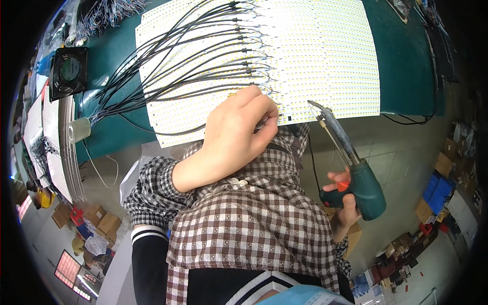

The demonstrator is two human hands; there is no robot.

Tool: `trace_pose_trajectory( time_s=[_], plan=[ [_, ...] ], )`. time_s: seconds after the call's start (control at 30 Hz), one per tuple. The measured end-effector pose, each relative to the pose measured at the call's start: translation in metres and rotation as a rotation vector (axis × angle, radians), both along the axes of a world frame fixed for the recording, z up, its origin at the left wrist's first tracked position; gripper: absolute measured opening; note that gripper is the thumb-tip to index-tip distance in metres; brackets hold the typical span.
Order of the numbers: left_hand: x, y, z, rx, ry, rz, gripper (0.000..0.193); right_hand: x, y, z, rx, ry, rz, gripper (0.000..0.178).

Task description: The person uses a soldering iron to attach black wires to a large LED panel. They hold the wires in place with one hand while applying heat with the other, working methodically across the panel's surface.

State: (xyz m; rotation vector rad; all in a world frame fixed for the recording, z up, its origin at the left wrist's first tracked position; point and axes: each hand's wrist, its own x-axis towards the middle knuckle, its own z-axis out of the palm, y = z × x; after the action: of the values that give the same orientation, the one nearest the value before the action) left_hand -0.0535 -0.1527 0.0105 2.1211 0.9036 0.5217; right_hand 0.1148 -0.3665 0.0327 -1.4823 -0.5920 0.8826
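Observation:
A large white LED panel sheet (325, 66), covered with rows of small yellow chips, lies on the green table. Several black cables (203, 61) run across it, their thin wire ends fanned out along a line near its middle. At the panel's near edge my left hand (239, 129) is closed in a pinch on the nearest black cable (175, 133); its end is mostly hidden by my fingers. My right hand (348, 208) grips a dark green soldering gun (368, 190) with a red trigger. The tip points up and left, just over the panel's near edge, apart from my left fingers.
On the left of the green table (404, 66) stands a black square fan (68, 72). The cables pass into a white cylinder (79, 130) beside it. Stacked white panels (61, 142) lean at the left edge. Cardboard boxes (104, 223) stand on the floor.

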Motion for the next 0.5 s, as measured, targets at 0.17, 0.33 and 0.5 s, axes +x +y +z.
trace_pose_trajectory(
  time_s=[0.17,0.33,0.5],
  plan=[
    [0.0,0.002,0.002,-0.023,0.001,-0.013,0.01,0.001,-0.007,-0.001,-0.044,-0.028,0.089,0.062],
    [0.001,0.0,0.0,-0.03,-0.012,0.012,0.01,-0.002,-0.007,0.003,-0.083,-0.06,0.178,0.06],
    [0.001,0.002,0.001,-0.015,0.008,-0.008,0.01,-0.003,-0.012,-0.001,-0.101,-0.046,0.215,0.056]
  ],
)
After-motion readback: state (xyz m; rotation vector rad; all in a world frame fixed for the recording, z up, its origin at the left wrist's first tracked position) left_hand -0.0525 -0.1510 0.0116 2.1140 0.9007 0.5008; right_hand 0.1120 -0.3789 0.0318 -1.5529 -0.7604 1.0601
